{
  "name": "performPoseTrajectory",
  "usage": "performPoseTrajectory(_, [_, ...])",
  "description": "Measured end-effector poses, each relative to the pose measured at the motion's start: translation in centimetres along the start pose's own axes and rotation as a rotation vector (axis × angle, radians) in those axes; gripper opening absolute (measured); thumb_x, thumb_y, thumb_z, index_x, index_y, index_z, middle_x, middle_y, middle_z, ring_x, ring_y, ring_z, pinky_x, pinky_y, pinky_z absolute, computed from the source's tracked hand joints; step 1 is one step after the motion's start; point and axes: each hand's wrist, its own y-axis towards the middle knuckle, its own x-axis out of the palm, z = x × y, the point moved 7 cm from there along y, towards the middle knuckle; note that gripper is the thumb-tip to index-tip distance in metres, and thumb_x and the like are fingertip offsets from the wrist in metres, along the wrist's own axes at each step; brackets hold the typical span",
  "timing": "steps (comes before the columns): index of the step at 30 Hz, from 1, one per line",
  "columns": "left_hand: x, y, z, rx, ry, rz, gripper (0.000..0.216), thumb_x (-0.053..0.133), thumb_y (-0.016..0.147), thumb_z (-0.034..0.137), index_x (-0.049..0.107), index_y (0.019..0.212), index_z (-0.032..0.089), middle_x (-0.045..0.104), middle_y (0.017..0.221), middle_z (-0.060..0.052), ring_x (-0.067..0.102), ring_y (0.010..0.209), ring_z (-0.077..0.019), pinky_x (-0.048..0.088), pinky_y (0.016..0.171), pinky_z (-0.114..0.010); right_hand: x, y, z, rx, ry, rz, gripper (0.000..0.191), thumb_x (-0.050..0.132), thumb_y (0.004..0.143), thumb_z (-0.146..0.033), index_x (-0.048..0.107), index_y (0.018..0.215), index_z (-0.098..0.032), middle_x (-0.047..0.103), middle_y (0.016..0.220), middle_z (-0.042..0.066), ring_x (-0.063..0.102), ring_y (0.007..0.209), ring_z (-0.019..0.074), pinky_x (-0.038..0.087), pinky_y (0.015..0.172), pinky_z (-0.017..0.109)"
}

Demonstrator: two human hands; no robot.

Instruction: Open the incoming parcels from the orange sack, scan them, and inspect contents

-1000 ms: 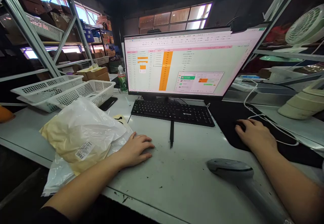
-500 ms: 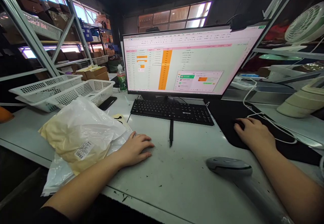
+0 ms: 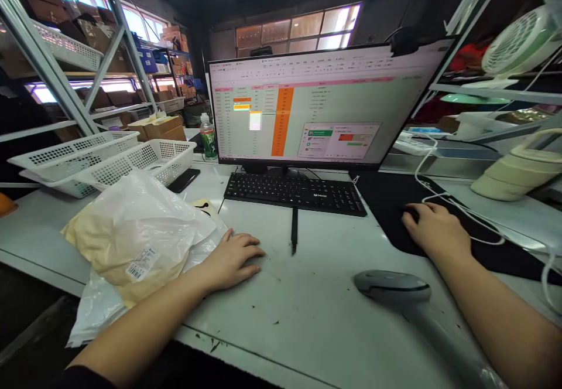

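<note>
My left hand [image 3: 235,258] lies flat on the grey desk [image 3: 307,307], fingers loosely spread, holding nothing. It rests beside a clear plastic bag with a yellow garment and a barcode label [image 3: 132,239]. My right hand [image 3: 434,231] is curled over a black computer mouse [image 3: 410,213] on a black mouse pad [image 3: 386,201]. A monitor [image 3: 320,105] showing a spreadsheet stands behind a black keyboard [image 3: 296,193]. A black pen [image 3: 293,231] lies between my hands. A grey barcode scanner [image 3: 395,289] lies near my right forearm.
White mesh baskets [image 3: 109,157] and a dark phone [image 3: 184,180] sit at the left. A green bottle [image 3: 209,138] stands by the monitor. Tape rolls [image 3: 518,172], a white cable [image 3: 465,213] and a fan [image 3: 518,43] are at the right. Metal shelving with boxes [image 3: 65,55] fills the back left.
The spreadsheet on the monitor has changed: a highlighted cell and a small pale box now show near its left columns. Both hands have stayed in place; the view has shifted slightly.
</note>
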Motion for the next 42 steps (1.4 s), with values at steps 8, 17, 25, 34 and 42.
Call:
performPoseTrajectory(8, [0.0,-0.1,0.1,-0.002,0.041,-0.011,0.036,0.063,0.1,0.03,0.064,0.135,0.028,0.059,0.149,-0.01,0.05,0.144,-0.0285,0.02,0.127,-0.07,-0.5,-0.5,-0.1,0.021,0.006,0.046,0.051,0.038,0.104,-0.039,0.068,0.138,-0.017,0.055,0.151,0.019,0.061,0.124,0.0383,0.053,0.094,0.048])
performPoseTrajectory(17, [0.2,0.0,-0.1,-0.008,0.064,-0.021,0.035,0.061,0.1,0.028,0.064,0.135,0.029,0.059,0.15,-0.009,0.05,0.145,-0.0291,0.02,0.127,-0.071,-0.6,-0.7,0.1,0.025,0.007,0.072,0.051,0.038,0.104,-0.038,0.067,0.138,-0.015,0.055,0.149,0.02,0.061,0.12,0.0389,0.052,0.091,0.048])
performPoseTrajectory(25, [0.6,0.0,-0.8,-0.004,0.063,-0.007,0.035,0.06,0.099,0.029,0.065,0.134,0.031,0.059,0.15,-0.007,0.05,0.144,-0.0278,0.02,0.127,-0.07,-0.8,-0.8,0.2,0.044,0.008,0.105,0.048,0.041,0.102,-0.034,0.069,0.136,-0.014,0.055,0.149,0.02,0.061,0.118,0.0373,0.053,0.092,0.047])
performPoseTrajectory(34, [0.9,0.1,-1.2,0.011,0.062,0.013,0.035,0.059,0.099,0.029,0.066,0.133,0.031,0.059,0.149,-0.009,0.052,0.142,-0.0291,0.021,0.125,-0.073,-0.6,-0.8,0.5,0.061,0.021,0.127,0.047,0.042,0.101,-0.032,0.068,0.136,-0.016,0.052,0.15,0.02,0.058,0.12,0.0356,0.053,0.093,0.047])
performPoseTrajectory(42, [1.0,0.1,-1.4,0.028,0.081,0.017,0.036,0.057,0.1,0.031,0.065,0.135,0.033,0.06,0.149,-0.008,0.053,0.141,-0.0294,0.023,0.125,-0.073,-0.5,-0.9,0.6,0.078,0.016,0.125,0.045,0.042,0.101,-0.032,0.068,0.135,-0.018,0.052,0.149,0.019,0.057,0.121,0.0346,0.052,0.094,0.046])
